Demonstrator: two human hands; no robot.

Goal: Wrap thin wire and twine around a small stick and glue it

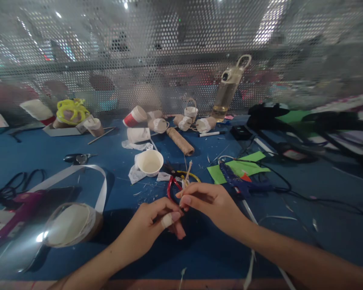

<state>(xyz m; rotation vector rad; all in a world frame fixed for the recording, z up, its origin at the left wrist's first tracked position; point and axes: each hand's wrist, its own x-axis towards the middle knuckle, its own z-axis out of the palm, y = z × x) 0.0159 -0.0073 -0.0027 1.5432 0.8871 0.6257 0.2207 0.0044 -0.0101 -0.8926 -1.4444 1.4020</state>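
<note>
My left hand (160, 221) is low in the middle of the head view, its fingers curled together and a light bandage (167, 220) round the thumb. My right hand (210, 199) meets it from the right, thumb and forefinger pinched close to the left fingertips. Whatever lies between the fingers is too small to make out. Just beyond the right fingers, a bit of beige twine (188, 172) stands up; I cannot tell if it is held. Pliers with red and yellow handles (170, 187) lie behind the hands, partly hidden. A twine roll (180, 141) lies farther back.
A white paper bowl (150, 162) stands ahead, a twine-wrapped container with a white band (69, 225) at left. A blue glue gun (245, 183) and its cable rest by green paper (218, 173) at right. Several wrapped cups (159, 125) and a bottle (228, 94) line the perforated metal screen (169, 52).
</note>
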